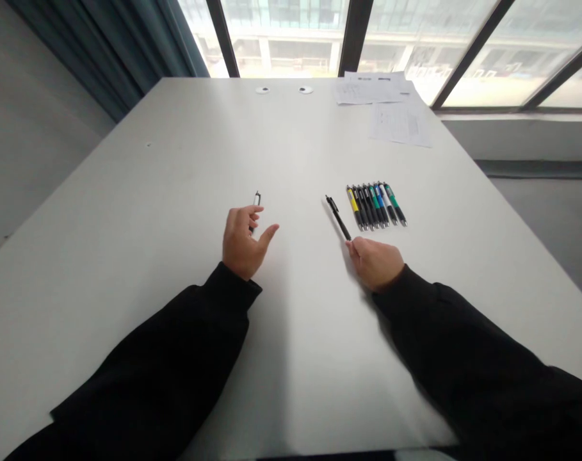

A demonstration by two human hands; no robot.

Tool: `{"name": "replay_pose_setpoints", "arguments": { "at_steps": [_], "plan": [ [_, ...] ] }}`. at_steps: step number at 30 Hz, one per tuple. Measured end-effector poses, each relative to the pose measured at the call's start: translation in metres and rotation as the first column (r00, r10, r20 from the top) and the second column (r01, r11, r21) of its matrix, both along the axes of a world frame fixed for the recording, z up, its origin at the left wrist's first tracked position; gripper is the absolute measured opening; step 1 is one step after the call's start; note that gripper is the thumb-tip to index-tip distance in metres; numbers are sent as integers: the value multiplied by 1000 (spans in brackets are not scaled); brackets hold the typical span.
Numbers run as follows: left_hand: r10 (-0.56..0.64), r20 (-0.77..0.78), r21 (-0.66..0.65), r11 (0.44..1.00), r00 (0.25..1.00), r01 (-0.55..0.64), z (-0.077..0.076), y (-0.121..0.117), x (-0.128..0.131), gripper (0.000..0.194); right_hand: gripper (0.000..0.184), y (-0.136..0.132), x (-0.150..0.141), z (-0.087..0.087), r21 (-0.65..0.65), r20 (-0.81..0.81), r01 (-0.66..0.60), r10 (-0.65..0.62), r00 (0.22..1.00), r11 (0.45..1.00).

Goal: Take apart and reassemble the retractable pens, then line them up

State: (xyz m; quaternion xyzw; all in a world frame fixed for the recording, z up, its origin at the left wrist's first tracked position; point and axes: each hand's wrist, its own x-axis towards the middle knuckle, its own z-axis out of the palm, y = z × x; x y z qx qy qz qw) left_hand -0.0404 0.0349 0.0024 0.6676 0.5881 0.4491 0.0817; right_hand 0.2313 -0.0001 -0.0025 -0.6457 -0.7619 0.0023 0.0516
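Bright window room, everything laid out on one white counter [175, 166]

Big windows [285, 32] fill the far side, and a blue-gray curtain [113, 45] hangs in the left corner. Up at the far edge of the counter there are two small round white fittings [262, 90] with dark centres, plus some printed paper sheets [372, 89] near the far right corner.

Now the fun part. The left hand [241, 243] is curled around a pale pen [257, 200], so that grip is closed on it. Only the top end pokes out above the fingers, and the thumb sticks out to the side, off the pen. The right hand [374, 262] has a black pen [339, 218] pinched at the fingertips, grip clamped on its lower end, with the rest angling up and to the left over the counter.

Just past that black pen, not touching it, a tidy row of retractable pens [374, 205] lies side by side: yellow at the left end, then black ones, with green, blue and white barrels toward the right.
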Motion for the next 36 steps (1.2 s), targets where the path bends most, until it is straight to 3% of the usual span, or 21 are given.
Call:
{"name": "replay_pose_setpoints", "arguments": {
  "at_steps": [3,13,22,27,30,32,34,36],
  "plan": [
    [74,-157,9,997,985,-73,-1,5,-17,28,49,14,9,0,-4,55,53,-53,997,999],
    [126,-318,-81,984,940,-159,-9,14,-28,23,55,29,6,7,-43,116,114,-109,987,992],
    [195,-388,-103,962,901,-252,-8,14,-31,28,55,33,6,10,-52,109,156,-150,983,986],
    [208,-400,-153,945,893,-289,-10,17,-32,20,57,32,7,9,-65,61,169,-165,984,984],
    [105,-380,-168,969,919,-180,-8,14,-28,12,60,29,9,7,-39,-16,139,-140,990,989],
    [-55,-332,-146,989,942,6,-5,7,-19,10,53,26,10,4,9,-160,53,-51,986,999],
    [-269,-267,-128,962,925,243,-2,-2,-8,11,43,22,9,3,78,-374,-69,94,923,995],
    [-433,-200,-114,901,879,418,0,-12,2,11,42,17,7,2,144,-560,-174,225,797,974]
  ]
}}
